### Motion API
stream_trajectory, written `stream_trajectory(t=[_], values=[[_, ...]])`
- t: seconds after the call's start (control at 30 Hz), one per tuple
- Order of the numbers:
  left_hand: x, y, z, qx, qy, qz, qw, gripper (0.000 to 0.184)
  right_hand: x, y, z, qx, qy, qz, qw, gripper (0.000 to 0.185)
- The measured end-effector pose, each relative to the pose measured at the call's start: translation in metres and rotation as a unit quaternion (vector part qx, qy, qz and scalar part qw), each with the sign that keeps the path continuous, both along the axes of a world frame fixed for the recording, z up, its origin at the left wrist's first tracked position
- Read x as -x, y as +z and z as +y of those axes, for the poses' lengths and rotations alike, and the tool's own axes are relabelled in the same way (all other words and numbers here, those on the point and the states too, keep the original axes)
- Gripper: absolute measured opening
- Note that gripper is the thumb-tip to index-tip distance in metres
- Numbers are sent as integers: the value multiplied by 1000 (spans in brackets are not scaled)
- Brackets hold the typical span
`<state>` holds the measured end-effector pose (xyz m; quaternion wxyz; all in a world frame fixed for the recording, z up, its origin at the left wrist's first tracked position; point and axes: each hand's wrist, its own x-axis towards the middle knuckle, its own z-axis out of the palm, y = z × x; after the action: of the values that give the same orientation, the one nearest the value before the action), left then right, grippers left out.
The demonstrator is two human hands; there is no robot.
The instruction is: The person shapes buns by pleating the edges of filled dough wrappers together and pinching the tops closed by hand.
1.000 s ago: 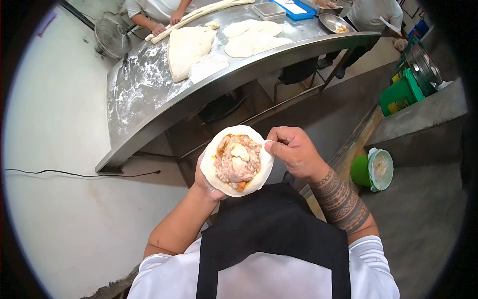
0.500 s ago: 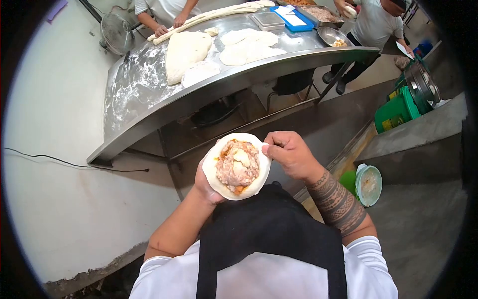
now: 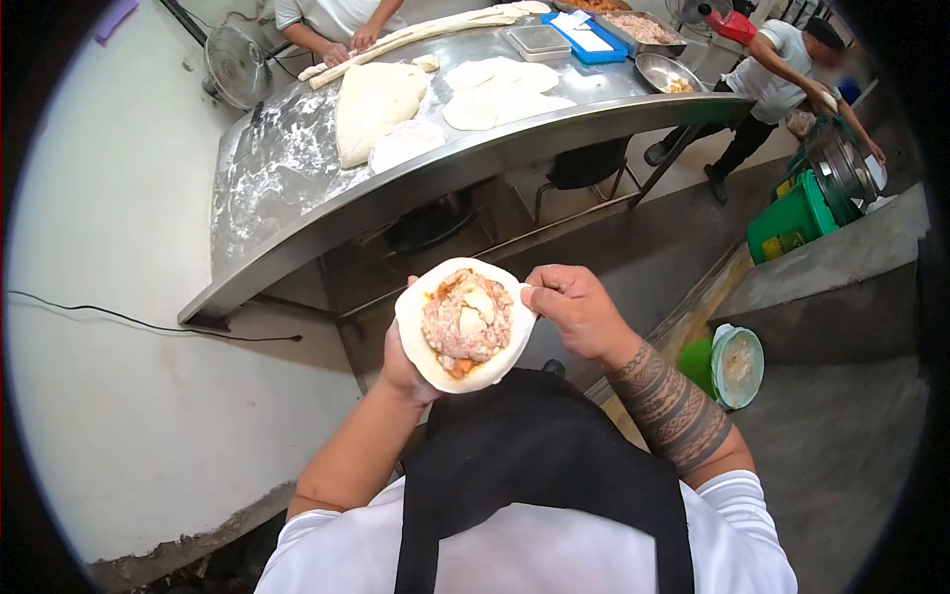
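Ahead of you stands a flour-dusted steel bench [image 3: 252,213]; nearer, just beyond your black apron [image 3: 544,445], your left hand [image 3: 400,368] cups the dough round [image 3: 410,322] from beneath while your right hand [image 3: 572,305] pinches its rim. Support it evenly, keep the filling [image 3: 457,333] centred, and pinch without tearing.

Left hand [image 3: 402,371] is partly hidden by the dough round [image 3: 411,335]; co-worker [image 3: 341,18] beyond the steel table [image 3: 272,178] is cut off by the upper edge.
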<state>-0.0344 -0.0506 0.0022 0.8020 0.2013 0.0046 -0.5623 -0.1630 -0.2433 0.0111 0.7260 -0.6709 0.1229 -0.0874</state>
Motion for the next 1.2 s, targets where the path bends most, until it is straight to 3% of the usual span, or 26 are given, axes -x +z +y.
stream_trajectory(t=[0.07, 0.13, 0.23, 0.27, 0.57, 0.67, 0.87, 0.9, 1.0, 1.1, 1.2], values=[[-4, -24, 10, 45, 34, 31, 998, 61, -8, -16, 28, -59, -36, 20, 997, 22], [0, -45, 9, 65, 72, 57, 994, 61, -12, -11, 34, -23, -31, 38, 999, 21], [0, -55, 16, 69, 42, 38, 996, 60, -12, 7, 31, 75, -23, 83, 993, 20], [-4, -55, 21, 53, 35, 41, 997, 60, -14, 10, 32, 115, -20, 100, 988, 20], [-25, -39, 29, 57, -30, 28, 998, 57, -14, 16, 50, 79, -63, 36, 994, 20], [-27, -44, 29, 31, -37, 13, 999, 60, -9, 23, 49, 76, -61, 56, 994, 19], [-48, -48, 38, 91, -131, 69, 985, 56, -17, 28, 62, 130, -61, 75, 987, 16], [-50, -44, 39, 93, -149, 85, 981, 56, -17, 19, 62, 95, -35, 90, 991, 17], [-47, -45, 34, 63, -148, 68, 985, 54, -12, 17, 70, 141, -87, 89, 982, 18], [-33, -36, 38, -85, -37, 2, 996, 50, -15, 5, 84, 92, -174, 55, 979, 22], [-22, -38, 39, -60, 39, 49, 996, 49, -20, 3, 95, 80, -191, 48, 977, 23]])
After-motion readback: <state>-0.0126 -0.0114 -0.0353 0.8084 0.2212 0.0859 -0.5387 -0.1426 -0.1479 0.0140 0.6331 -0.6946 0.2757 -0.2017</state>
